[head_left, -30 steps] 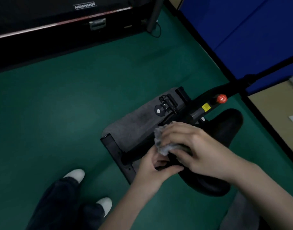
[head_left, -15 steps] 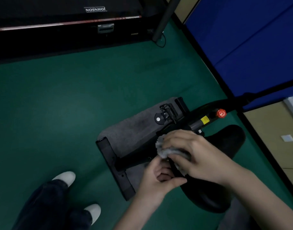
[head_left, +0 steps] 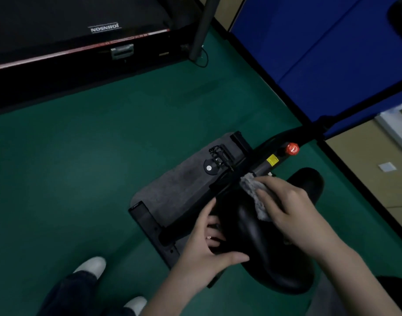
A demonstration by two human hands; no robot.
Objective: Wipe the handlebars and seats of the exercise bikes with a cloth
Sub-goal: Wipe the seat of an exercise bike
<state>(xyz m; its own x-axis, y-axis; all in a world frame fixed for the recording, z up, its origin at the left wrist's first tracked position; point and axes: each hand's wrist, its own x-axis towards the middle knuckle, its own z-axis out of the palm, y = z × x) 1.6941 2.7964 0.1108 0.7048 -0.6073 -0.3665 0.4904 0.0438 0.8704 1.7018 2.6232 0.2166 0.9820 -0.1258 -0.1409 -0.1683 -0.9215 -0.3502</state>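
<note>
The right hand (head_left: 293, 210) has slid the cloth (head_left: 252, 190) away from the left hand (head_left: 204, 245) across the seat (head_left: 259, 236); its nearly straight fingers press the cloth flat there; the left hand curls round the seat's near edge, thumb on top.

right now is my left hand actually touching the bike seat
Touching. The head view shows the left hand gripping the narrow front of the seat, thumb lying across its top and fingers curled against its side.
</note>
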